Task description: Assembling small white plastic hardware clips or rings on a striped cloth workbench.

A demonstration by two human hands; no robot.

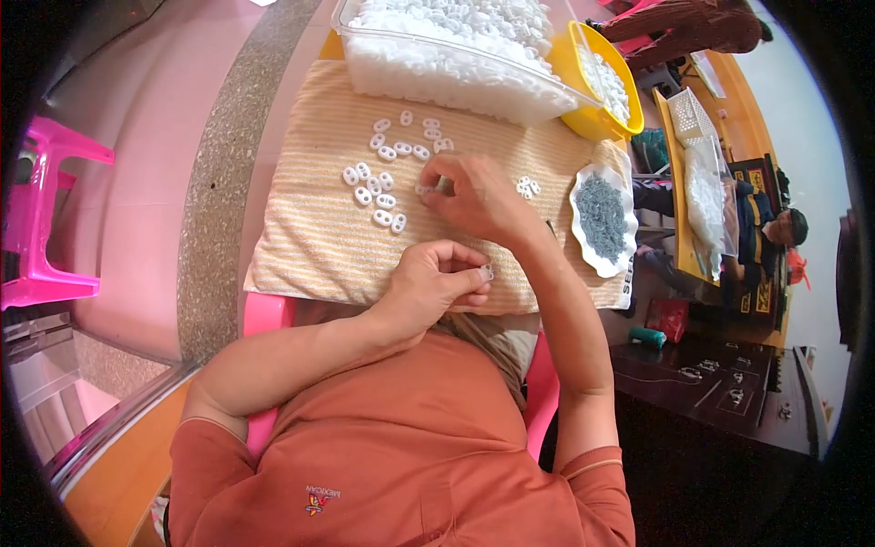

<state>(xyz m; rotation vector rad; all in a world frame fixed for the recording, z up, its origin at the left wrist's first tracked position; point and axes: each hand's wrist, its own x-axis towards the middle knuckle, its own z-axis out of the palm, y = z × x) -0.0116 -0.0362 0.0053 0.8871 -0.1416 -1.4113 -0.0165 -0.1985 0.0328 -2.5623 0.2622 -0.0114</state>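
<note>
Left hand (436, 284) curled narrow, pinching small white oval piece (488, 271) at fingertips, over towel's near edge. Right hand (474, 196) closed on another white piece (428, 189) at towel centre. Loose white pieces (383, 178) scattered left of it on striped towel (301, 246). Clear tub (456, 77) at far edge; yellow bowl (570, 73) at far right corner; white dish of grey parts (602, 219) at right edge.

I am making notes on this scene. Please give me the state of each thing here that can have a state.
Left hand: closed, pinching one small white piece.
Right hand: fingertips pressed on a white piece on the towel.
Striped towel: spread flat.
Clear tub: open, heaped with white pieces.
Yellow bowl: partly filled.
White dish: holds grey pins.
</note>
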